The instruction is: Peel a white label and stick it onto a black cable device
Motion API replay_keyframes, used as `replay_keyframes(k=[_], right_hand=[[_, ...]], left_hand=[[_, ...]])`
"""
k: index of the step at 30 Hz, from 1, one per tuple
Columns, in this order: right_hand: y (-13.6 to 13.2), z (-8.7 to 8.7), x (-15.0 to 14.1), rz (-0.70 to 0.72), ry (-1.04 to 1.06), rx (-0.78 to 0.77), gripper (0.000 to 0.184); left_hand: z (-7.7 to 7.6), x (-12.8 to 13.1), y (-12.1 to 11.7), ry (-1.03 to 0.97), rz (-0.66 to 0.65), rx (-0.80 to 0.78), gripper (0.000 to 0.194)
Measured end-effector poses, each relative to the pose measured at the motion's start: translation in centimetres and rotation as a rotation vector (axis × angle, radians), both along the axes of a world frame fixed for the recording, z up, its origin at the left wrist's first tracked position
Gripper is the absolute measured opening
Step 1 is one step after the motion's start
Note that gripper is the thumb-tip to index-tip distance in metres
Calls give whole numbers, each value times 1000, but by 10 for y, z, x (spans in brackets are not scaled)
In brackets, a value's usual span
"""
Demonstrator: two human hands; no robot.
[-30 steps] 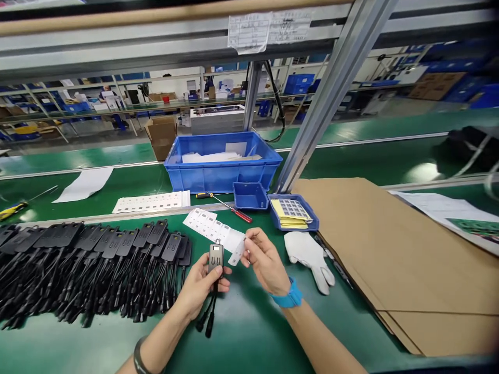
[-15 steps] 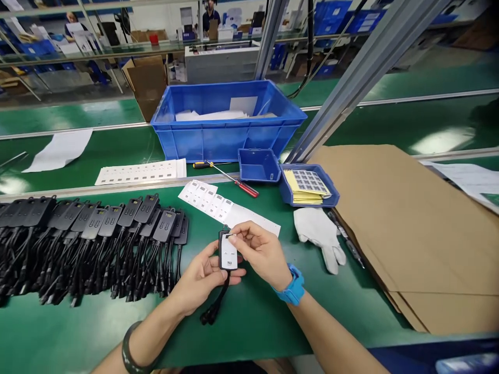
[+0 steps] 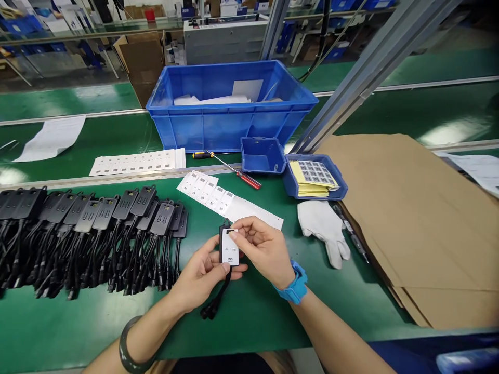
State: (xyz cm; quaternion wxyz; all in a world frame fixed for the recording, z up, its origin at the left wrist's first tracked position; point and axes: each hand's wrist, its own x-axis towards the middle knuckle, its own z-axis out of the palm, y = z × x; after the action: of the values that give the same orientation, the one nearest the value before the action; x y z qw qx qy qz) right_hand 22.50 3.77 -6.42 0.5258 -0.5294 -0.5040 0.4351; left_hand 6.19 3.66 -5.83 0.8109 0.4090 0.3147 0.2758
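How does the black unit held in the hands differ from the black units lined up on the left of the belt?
The held unit is up off the belt in the left hand, with the right hand pressing on its white label; the row of units lies overlapping on the green belt, untouched. The row's faces show dark, with no white label. Both are black housings with black cable tails.

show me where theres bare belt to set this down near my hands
Bare green belt lies below both hands, and between the right hand and the white glove. The row of black units crowds the left; cardboard covers the right.
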Motion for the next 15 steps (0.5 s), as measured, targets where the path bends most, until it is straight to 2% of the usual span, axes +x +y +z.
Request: replay_keyframes(k=[15], right_hand=[[0,0,-1,-48,-27,-26,11]], left_hand=[[-1,2,0,13,14,4,55]])
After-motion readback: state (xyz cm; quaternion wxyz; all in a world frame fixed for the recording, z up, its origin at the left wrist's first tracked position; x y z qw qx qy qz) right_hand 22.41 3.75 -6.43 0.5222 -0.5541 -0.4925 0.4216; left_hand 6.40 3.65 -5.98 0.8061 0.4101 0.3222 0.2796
